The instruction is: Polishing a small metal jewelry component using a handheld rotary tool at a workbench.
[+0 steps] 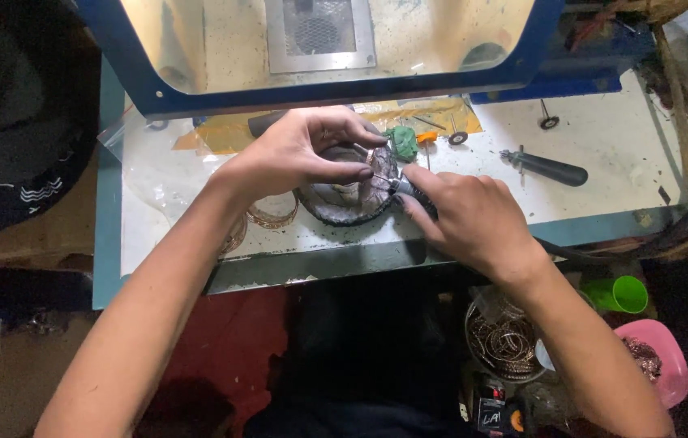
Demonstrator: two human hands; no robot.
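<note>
Two hands meet over the middle of the pale counter (603, 146). My left hand (303, 150) has its grip pinched on a thin, ring-like metal piece (375, 166), so small and so covered by my fingertips that I cannot make out its full shape. My right hand (465, 215) has its grip wrapped around a dark rotary handpiece (405, 189), ribbed near the tip, its fine point touching the piece; most of its body is hidden under my palm. Both sit above a dark, round, rough-looking pad (344, 207) that rests on the counter. Just beyond the pad lies a crumpled green lump (402, 140) beside a small orange bit (427, 137). Thin coppery wire hoops (272, 217) lie on clear plastic sheet (149, 162) near my left wrist. Farther right a black-handled tool (546, 167) lies flat, with a small wheel-tipped bur (549, 120) behind it. A blue-framed clear hood (336, 49) stands at the back, cut off by the top edge. Below the counter, a round tub of wire hoops (506, 341), a green cup (627, 294) and a pink bowl (668, 357) sit in dim light.
</note>
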